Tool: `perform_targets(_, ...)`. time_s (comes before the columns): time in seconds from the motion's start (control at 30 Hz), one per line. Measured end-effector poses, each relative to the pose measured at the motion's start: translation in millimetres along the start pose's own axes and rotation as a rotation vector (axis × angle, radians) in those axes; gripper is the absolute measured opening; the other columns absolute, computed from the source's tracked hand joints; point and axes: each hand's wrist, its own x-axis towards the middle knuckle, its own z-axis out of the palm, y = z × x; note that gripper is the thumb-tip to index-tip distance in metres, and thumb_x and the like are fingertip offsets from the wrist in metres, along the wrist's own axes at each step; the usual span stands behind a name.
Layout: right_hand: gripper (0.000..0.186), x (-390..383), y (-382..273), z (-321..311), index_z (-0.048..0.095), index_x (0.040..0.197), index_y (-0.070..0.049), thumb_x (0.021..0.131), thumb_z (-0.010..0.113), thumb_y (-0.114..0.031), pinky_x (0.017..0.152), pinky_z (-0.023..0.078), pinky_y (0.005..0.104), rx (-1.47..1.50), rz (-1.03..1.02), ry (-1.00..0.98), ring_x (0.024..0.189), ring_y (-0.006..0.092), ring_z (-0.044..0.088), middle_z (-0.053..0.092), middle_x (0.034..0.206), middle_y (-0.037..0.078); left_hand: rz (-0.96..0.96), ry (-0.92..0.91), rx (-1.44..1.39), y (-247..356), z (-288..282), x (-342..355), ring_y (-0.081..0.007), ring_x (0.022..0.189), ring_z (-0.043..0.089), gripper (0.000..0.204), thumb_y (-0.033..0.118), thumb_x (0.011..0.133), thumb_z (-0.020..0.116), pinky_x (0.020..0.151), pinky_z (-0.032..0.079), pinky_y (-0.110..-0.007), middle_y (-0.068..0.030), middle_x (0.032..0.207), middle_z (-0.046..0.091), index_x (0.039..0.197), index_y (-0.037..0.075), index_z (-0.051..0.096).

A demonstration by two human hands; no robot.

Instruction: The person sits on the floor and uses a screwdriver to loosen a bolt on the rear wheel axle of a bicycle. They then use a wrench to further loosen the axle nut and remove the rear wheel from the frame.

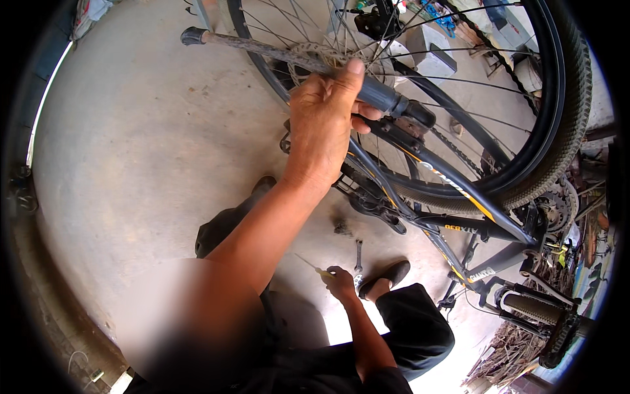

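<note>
My left hand [321, 125] is closed around a long rod-like tool [377, 92] with a thick dark grey sleeve, a black end piece and a worn shaft; I cannot make out its exact kind. It crosses in front of the brake disc and spokes of a bicycle wheel [581, 85], its capped far end reaching to the left. Lower down, my right hand [340, 284] grips a thin screwdriver [323, 271] with a yellowish handle, its slim shaft pointing up and left. The dark bicycle frame [453, 187] with orange lines fills the right side.
On the concrete floor [144, 131] beside my right shoe [394, 270] lies a wrench [358, 256]. A grey-white box [430, 52] and clutter stand behind the wheel. A pile of sticks [508, 358] lies at the lower right, near the second tyre [531, 307].
</note>
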Motion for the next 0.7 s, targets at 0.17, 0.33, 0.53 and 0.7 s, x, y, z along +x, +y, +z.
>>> perform_targets(0.17,0.038,4.3,3.2,3.8,0.071,0.115,0.0,0.088,0.077,-0.027,0.061,0.057,0.0334,-0.061,-0.106,0.06,0.065,0.0186,0.073,0.075,0.082,0.011,0.051,-0.029,-0.077,-3.1,-0.4,0.2,-0.0214,0.071,0.071,0.037,0.035,0.096,0.076,0.061,0.053,-0.032,-0.0148,0.086,0.073,0.091,0.001,0.062)
perform_targets(0.33,0.042,-1.8,-13.2,-4.3,0.071,0.119,-0.003,0.086,0.075,-0.029,0.077,0.057,0.0415,0.023,0.042,-0.024,0.083,0.0306,0.075,0.076,0.097,0.019,0.104,-0.025,-0.036,-6.0,-1.3,0.1,-0.0205,0.07,0.071,0.035,0.034,0.098,0.074,0.062,0.053,-0.032,-0.0138,0.086,0.073,0.093,0.0,0.064)
perform_targets(0.53,0.039,-6.5,-24.3,-6.4,0.07,0.117,0.0,0.088,0.076,-0.026,0.062,0.058,0.0332,-0.015,0.02,0.007,0.07,0.0191,0.075,0.077,0.087,0.013,0.135,-0.033,-0.034,-7.8,-2.3,0.0,-0.0194,0.07,0.07,0.032,0.032,0.099,0.073,0.062,0.053,-0.031,-0.0125,0.084,0.073,0.095,0.001,0.065)
perform_targets(0.7,0.039,-3.5,-18.4,-3.5,0.07,0.118,0.0,0.089,0.076,-0.025,0.059,0.058,0.0327,0.009,-0.025,0.018,0.068,0.0182,0.074,0.076,0.086,0.012,0.178,-0.058,-0.023,-7.1,-3.0,0.5,-0.018,0.069,0.069,0.029,0.029,0.1,0.071,0.062,0.052,-0.029,-0.0116,0.084,0.073,0.097,0.0,0.066)
